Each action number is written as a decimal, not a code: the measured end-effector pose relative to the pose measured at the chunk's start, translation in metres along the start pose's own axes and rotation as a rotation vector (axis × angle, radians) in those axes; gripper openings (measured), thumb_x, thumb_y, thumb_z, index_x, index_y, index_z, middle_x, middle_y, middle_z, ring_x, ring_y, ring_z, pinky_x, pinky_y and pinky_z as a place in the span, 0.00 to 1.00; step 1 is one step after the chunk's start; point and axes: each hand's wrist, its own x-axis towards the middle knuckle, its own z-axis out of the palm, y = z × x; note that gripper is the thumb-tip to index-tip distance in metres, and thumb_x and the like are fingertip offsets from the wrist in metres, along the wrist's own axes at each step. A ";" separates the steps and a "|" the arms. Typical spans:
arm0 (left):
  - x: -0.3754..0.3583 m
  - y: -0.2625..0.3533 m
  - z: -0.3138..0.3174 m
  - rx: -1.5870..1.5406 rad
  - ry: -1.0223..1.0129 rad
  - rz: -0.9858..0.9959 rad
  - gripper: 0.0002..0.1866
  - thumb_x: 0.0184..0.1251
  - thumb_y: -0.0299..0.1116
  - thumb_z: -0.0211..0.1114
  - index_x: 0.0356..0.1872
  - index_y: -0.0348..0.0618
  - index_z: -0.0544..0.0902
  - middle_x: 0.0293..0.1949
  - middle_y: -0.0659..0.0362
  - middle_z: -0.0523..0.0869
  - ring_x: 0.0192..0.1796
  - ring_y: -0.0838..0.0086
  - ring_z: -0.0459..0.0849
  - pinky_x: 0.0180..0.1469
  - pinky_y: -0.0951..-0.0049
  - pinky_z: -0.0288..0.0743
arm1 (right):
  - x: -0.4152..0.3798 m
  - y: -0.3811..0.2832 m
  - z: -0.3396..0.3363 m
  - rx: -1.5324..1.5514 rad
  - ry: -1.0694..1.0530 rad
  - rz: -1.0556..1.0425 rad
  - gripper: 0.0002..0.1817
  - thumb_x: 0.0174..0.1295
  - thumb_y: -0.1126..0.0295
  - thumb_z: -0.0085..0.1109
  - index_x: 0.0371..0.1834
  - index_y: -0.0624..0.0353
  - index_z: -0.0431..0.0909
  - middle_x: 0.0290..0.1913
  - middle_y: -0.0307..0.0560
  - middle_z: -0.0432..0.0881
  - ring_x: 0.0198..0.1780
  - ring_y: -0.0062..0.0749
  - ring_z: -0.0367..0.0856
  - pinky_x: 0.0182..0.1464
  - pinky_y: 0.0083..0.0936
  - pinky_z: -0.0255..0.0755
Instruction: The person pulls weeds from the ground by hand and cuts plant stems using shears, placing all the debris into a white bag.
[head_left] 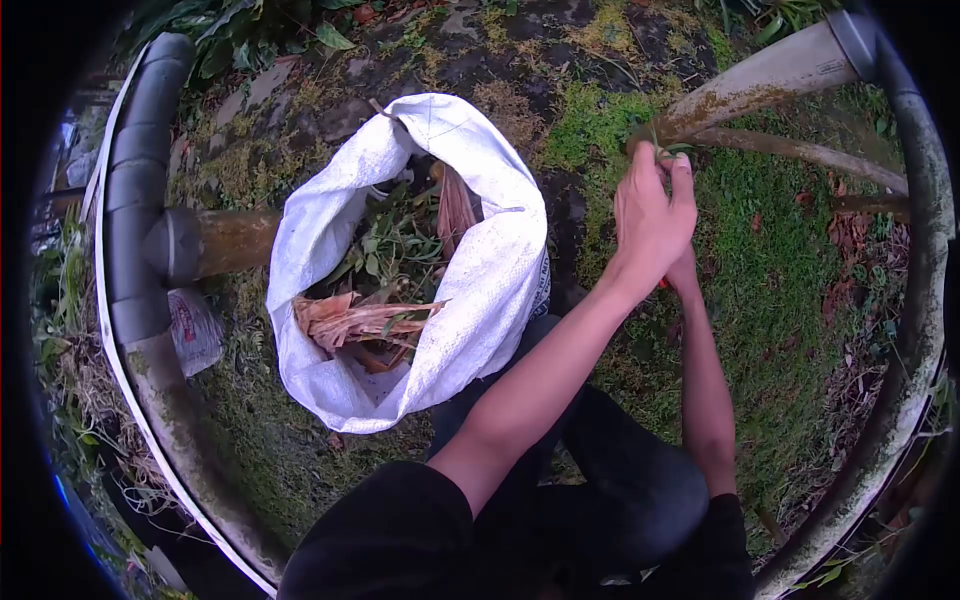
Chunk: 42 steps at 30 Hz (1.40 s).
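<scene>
My left hand (pixel 655 205) is closed, thumb and fingers pinching a small tuft of green weed (pixel 674 151) beside the lower end of a grey pipe. Behind the left wrist, my right hand (pixel 683 270) shows only in part. A small red-orange bit of something (pixel 663 283) peeks out next to it, too hidden to name; the right fingers are covered. To the left of both hands stands a white woven sack (pixel 485 275) with its mouth rolled open. Inside lie pulled green weeds (pixel 385 240) and dry brown leaves (pixel 350 320).
Mossy ground (pixel 760 330) spreads around the sack and my legs. A stained grey pipe (pixel 760 80) slants at the upper right, with a thinner pole (pixel 810 148) below it. Dark curved pipes (pixel 140 180) border both sides. A crumpled clear plastic bag (pixel 194 330) lies left of the sack.
</scene>
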 end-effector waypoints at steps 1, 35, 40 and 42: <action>-0.008 0.023 -0.017 0.073 -0.031 0.094 0.11 0.77 0.34 0.58 0.42 0.33 0.73 0.32 0.44 0.83 0.35 0.53 0.85 0.38 0.57 0.74 | 0.002 -0.009 -0.002 -0.017 -0.035 -0.034 0.08 0.65 0.73 0.66 0.37 0.61 0.75 0.30 0.34 0.79 0.31 0.15 0.72 0.33 0.20 0.69; -0.018 -0.137 0.056 0.791 -0.788 -0.191 0.27 0.66 0.50 0.72 0.55 0.36 0.83 0.54 0.43 0.87 0.60 0.53 0.85 0.62 0.55 0.77 | -0.054 0.009 -0.048 -0.174 0.178 0.286 0.17 0.58 0.58 0.75 0.36 0.61 0.82 0.28 0.40 0.83 0.31 0.22 0.79 0.37 0.28 0.74; -0.019 -0.215 0.096 0.615 -0.737 -0.342 0.21 0.65 0.46 0.71 0.52 0.42 0.87 0.50 0.49 0.90 0.56 0.58 0.88 0.61 0.59 0.78 | -0.060 0.047 -0.050 -0.094 0.210 0.380 0.19 0.58 0.55 0.76 0.34 0.60 0.82 0.26 0.35 0.80 0.29 0.19 0.75 0.34 0.24 0.71; -0.026 -0.230 0.097 0.623 -0.688 -0.363 0.17 0.65 0.44 0.71 0.50 0.45 0.88 0.47 0.51 0.92 0.53 0.60 0.89 0.60 0.60 0.79 | -0.066 0.062 -0.052 -0.065 0.225 0.405 0.18 0.60 0.55 0.75 0.33 0.58 0.81 0.22 0.32 0.76 0.25 0.18 0.73 0.29 0.24 0.68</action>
